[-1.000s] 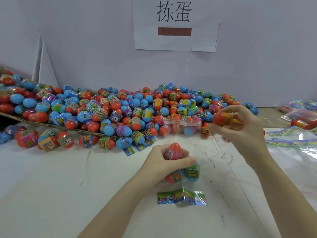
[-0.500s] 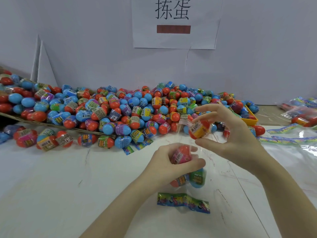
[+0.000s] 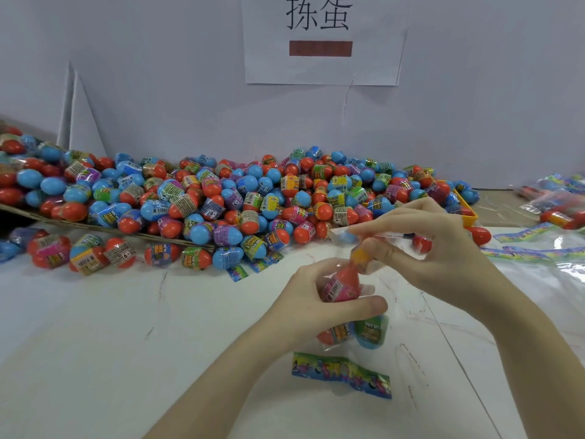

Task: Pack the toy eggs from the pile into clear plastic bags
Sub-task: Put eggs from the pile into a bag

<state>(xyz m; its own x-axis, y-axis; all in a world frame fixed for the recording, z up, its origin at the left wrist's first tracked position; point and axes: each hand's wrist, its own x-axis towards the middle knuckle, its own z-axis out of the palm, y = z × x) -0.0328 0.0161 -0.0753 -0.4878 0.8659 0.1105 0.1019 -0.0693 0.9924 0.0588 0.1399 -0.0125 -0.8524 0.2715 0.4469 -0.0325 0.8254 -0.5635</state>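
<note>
**Eggs going into the bag at the table's middle**

While my left hand (image 3: 311, 307) grips the clear plastic bag (image 3: 354, 312) around its middle, a red egg with a pink label (image 3: 342, 285) sits upright inside it, pinned between my curled fingers and my thumb. Below that hand, at the bottom of the same bag, lie two more eggs side by side: a red one with an orange label (image 3: 335, 335) and a blue one with a green label (image 3: 372, 332). Under them the bag's printed header strip (image 3: 342, 374) lies flat on the white table (image 3: 110, 343).

Just above the red egg, my right hand (image 3: 421, 248) pinches the open mouth of the bag, thumb and forefinger closed on the film, with an orange-labelled egg (image 3: 359, 258) blurred at my fingertips; I cannot tell whether I am holding it or it is already loose inside the mouth.

Behind the bag, the pile of toy eggs (image 3: 253, 194) runs along the grey wall (image 3: 158, 90), red and blue shells mixed, partly resting on a cardboard sheet (image 3: 95, 228) to the bag's left. A few eggs lie on the table in front of that sheet. To the bag's right sits a yellow tray (image 3: 467, 210) edge, then packed bags (image 3: 557, 204) and empty bags with printed strips (image 3: 531, 248). Above the pile a paper sign (image 3: 323, 39) with two characters hangs on the wall.
</note>
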